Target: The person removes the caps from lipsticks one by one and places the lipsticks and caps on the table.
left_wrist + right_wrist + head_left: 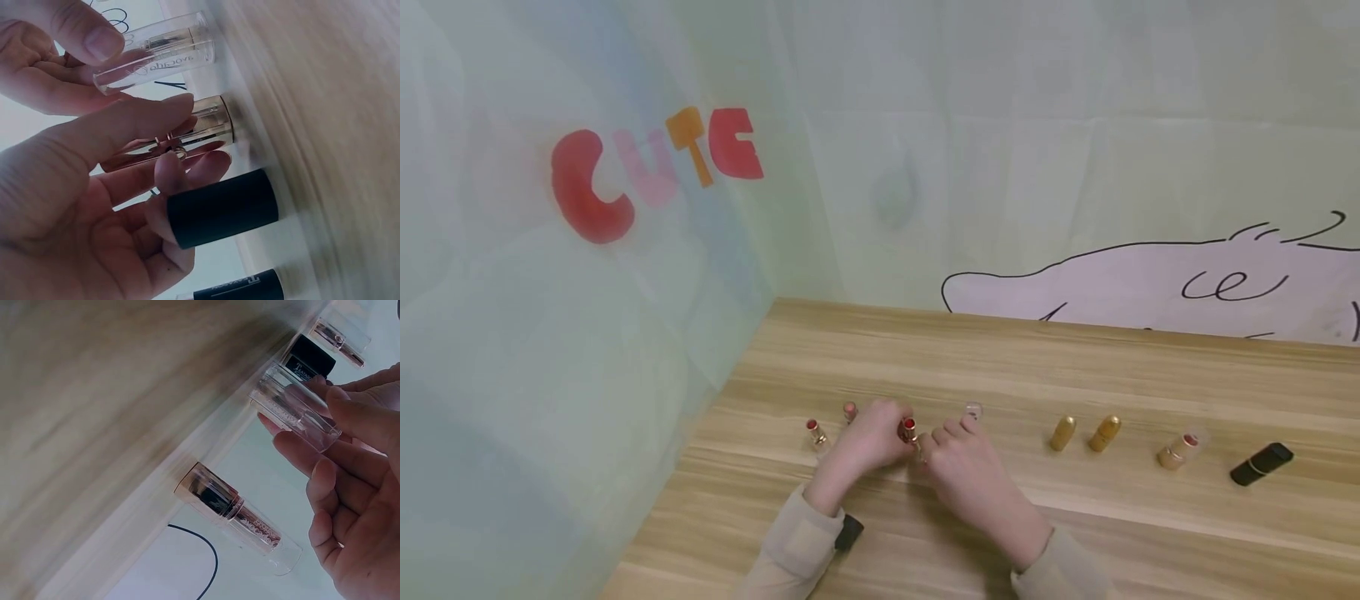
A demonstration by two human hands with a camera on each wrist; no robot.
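Observation:
Between the two hands, a gold-toned lipstick (910, 430) shows its red tip in the head view. My left hand (874, 433) pinches a rose-gold lipstick with a clear base (214, 119) between thumb and fingers. A clear cap (300, 409) with lettering is pinched in my right hand (964, 471), close beside the left. By the left fingertips a black cylinder (225, 209) overlaps them in the left wrist view. Farther left, a red-tipped lipstick (816, 435) and a pink-tipped one (850, 412) stand upright.
Past the right hand stands a clear-capped lipstick (234, 515). Along the right of the wooden table (1135, 525) are two gold lipsticks (1063, 433), a pink-gold one (1177, 452) and a black one (1261, 464). Printed sheets (865, 183) rise behind and at the left.

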